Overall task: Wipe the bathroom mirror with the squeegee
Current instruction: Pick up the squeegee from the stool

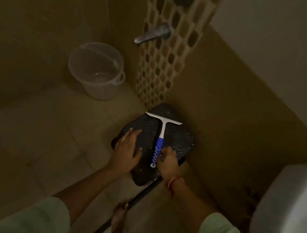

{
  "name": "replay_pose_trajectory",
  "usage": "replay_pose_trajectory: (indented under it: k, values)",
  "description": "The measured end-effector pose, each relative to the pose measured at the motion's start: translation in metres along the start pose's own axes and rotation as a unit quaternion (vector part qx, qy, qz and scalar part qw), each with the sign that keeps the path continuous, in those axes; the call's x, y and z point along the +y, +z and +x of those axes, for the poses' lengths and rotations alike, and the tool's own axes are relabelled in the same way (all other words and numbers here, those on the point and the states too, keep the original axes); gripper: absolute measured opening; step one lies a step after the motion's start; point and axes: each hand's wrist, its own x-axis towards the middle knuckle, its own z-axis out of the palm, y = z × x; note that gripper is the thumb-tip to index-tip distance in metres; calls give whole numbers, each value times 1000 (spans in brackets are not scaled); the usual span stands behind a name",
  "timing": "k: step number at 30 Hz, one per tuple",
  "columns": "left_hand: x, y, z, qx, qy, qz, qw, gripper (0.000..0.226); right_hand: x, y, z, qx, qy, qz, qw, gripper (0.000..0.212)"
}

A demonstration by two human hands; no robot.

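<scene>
As left fingers (132,135) lie flat on the stool (181,138), right fingers (164,152) meet the squeegee (161,131), grip unclear.

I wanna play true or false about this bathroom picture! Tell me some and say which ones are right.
1. The squeegee lies on the black stool. True.
2. Its grip is red. False: the grip is blue.
3. The left hand rests flat on the stool. True.
4. The bucket stands on the stool. False: it stands on the floor, near the tap.
</scene>
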Motion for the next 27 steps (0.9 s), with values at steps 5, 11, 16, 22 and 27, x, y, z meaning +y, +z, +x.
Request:
replay_pose_trajectory:
  k: [5, 11, 16, 22, 27]
  values:
    - [-19, 9, 5, 19, -32, -29, 999, 54, -5, 22, 39, 8, 39, -10, 999, 50]
    - [-42, 25, -15, 42, -31, -40, 998, 54, 5, 54, 55, 73, 94, 37, 992, 45]
    - [-41, 33, -22, 41, -10, -40, 998, 53, 8, 59, 64, 88, 95, 143, 981, 33]
    - [-22, 28, -32, -26, -7, -37, 999, 56, -19, 26, 28, 151, 42, 234, 960, 32]
    - [24, -5, -16, -17, 57, -19, 998, 48, -47, -39, -38, 201, -93, 244, 944, 33]
